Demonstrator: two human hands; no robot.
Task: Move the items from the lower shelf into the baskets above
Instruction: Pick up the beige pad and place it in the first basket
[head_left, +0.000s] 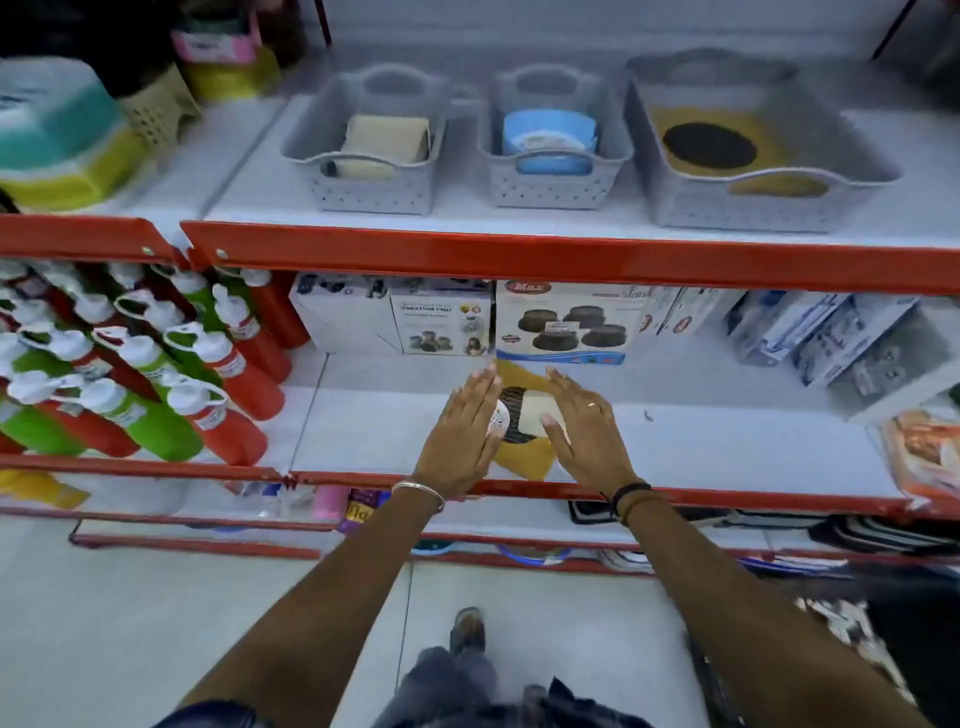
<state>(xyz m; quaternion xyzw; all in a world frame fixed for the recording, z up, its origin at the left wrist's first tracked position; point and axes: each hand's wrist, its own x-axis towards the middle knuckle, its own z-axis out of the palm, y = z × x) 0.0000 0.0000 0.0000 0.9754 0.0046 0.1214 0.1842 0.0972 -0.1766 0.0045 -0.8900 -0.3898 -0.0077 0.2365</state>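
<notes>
Illumination: bright, even, cool-white, apparently from overhead; shadows faint and soft, darkest under the red shelf edge (571, 257) where the boxes (561, 322) sit in mild shade; pale sheen along that red edge and on the white lower shelf (727, 447); no hard glare. Sharpness: soft throughout, smeared as if by motion or compression; grey baskets (556, 156) on the upper shelf hazy, print on boxes barely legible; bottles (130, 374) at left blurred. Distortion: wide-angle bowing; shelf lines curve and slope toward the edges; corners dark and stretched; forearms enlarged at the lower frame.
</notes>
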